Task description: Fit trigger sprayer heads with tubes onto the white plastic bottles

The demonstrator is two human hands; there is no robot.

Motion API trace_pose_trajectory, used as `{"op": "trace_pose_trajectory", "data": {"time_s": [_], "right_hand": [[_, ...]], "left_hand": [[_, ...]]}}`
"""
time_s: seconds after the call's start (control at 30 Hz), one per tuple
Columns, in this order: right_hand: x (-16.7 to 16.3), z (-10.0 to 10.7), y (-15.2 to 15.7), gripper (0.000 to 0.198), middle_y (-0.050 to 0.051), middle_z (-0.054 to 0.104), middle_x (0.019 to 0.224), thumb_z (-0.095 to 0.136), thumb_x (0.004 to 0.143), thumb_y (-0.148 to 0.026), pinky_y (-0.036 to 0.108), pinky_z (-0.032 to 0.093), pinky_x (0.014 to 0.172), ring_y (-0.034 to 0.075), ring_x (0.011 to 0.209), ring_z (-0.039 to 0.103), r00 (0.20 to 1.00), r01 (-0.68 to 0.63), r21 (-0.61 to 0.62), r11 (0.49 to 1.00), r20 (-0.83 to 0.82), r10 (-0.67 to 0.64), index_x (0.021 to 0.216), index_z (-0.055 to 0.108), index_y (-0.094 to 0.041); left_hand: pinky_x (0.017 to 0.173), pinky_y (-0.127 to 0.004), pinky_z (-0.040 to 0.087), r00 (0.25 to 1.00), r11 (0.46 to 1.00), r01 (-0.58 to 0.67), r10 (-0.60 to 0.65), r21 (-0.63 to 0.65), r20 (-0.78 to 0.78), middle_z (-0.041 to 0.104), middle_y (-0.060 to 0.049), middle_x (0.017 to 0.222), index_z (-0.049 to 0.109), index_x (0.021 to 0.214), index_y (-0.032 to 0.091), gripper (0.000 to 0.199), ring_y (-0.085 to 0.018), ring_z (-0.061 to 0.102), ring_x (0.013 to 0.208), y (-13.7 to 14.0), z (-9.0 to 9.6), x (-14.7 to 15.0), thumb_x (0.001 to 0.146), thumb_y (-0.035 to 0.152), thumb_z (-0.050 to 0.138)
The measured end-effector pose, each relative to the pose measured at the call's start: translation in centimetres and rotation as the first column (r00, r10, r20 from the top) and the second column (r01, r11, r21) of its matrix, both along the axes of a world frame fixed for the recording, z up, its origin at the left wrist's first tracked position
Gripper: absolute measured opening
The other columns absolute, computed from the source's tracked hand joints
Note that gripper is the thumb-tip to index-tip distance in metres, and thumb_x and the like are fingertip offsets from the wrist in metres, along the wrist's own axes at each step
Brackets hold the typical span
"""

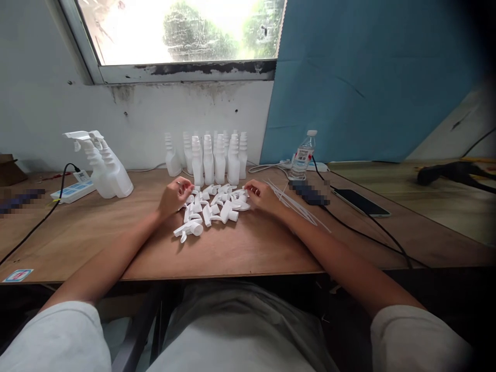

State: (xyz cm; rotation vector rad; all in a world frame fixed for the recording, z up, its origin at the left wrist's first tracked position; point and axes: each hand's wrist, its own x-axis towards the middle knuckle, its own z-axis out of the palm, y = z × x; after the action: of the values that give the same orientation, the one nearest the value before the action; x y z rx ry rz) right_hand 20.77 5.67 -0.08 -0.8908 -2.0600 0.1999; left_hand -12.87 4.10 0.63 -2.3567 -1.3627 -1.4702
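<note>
A loose pile of white trigger spray heads [211, 209] lies on the wooden table in front of me. At its left edge is my left hand [174, 197], fingers loosely bent and fingertips against the outermost heads. My right hand [264, 196] rests at the opposite edge, its bent fingertips touching the heads there. Neither hand visibly grips a piece. One spray head [189, 228] sits nearest me, apart from the tighter cluster. Just behind the pile, several white spray bottles [219, 160] without heads stand upright in a group.
Two bottles with spray heads fitted [110, 170] stand at left beside a power strip [73, 191]. Thin white tubes [296, 204] lie right of my right hand. Farther right are a water bottle [303, 157], a dark blurred object [309, 192], a phone [361, 201] and black cables.
</note>
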Motion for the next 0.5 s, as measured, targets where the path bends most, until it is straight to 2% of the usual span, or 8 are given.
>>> {"op": "trace_pose_trajectory", "data": {"time_s": [0.13, 0.2, 0.37, 0.5], "right_hand": [[0.3, 0.1, 0.0, 0.033, 0.009, 0.062, 0.106, 0.054, 0.073, -0.009, 0.038, 0.045, 0.09, 0.022, 0.097, 0.057, 0.946, -0.26, 0.027, 0.965, 0.208, 0.249, 0.104, 0.064, -0.019], [0.2, 0.1, -0.2, 0.035, 0.009, 0.06, 0.113, 0.057, 0.072, -0.008, 0.043, 0.041, 0.099, 0.025, 0.108, 0.053, 0.913, -0.32, 0.036, 0.947, 0.278, 0.298, 0.104, 0.065, -0.021], [-0.4, -0.1, -0.5, 0.004, 0.01, 0.06, 0.111, 0.066, 0.081, -0.022, 0.045, 0.04, 0.098, 0.026, 0.108, 0.052, 0.908, -0.303, 0.048, 0.952, 0.316, 0.274, 0.084, 0.068, -0.021], [-0.8, 0.5, -1.2, 0.008, 0.009, 0.064, 0.103, 0.067, 0.081, -0.028, 0.044, 0.041, 0.097, 0.025, 0.103, 0.054, 0.942, -0.281, -0.007, 0.96, 0.189, 0.278, 0.075, 0.067, -0.022]], "left_hand": [[0.065, -0.026, 0.047, 0.972, 0.974, 0.227, -0.226, 0.017, -0.07, 0.064, -0.002, 0.079, 0.06, 0.085, 0.018, 0.022, -0.013, 0.057, 0.068, -2.1, -0.2, 3.6, 0.092, 0.038, 0.054], [0.068, -0.027, 0.048, 0.956, 0.96, 0.28, -0.277, 0.018, -0.095, 0.065, -0.003, 0.079, 0.06, 0.085, 0.018, 0.021, -0.014, 0.058, 0.071, -2.8, -0.3, 4.2, 0.092, 0.037, 0.054], [0.074, -0.03, 0.049, 0.94, 0.949, 0.313, -0.314, -0.026, -0.135, 0.065, -0.004, 0.082, 0.06, 0.088, 0.019, 0.02, -0.015, 0.059, 0.076, -4.0, -0.2, 4.8, 0.094, 0.036, 0.052], [0.079, -0.031, 0.05, 0.916, 0.926, 0.363, -0.375, -0.103, -0.141, 0.065, -0.005, 0.09, 0.06, 0.093, 0.019, 0.019, -0.016, 0.06, 0.084, -4.7, 0.1, 5.2, 0.094, 0.036, 0.051]]}}
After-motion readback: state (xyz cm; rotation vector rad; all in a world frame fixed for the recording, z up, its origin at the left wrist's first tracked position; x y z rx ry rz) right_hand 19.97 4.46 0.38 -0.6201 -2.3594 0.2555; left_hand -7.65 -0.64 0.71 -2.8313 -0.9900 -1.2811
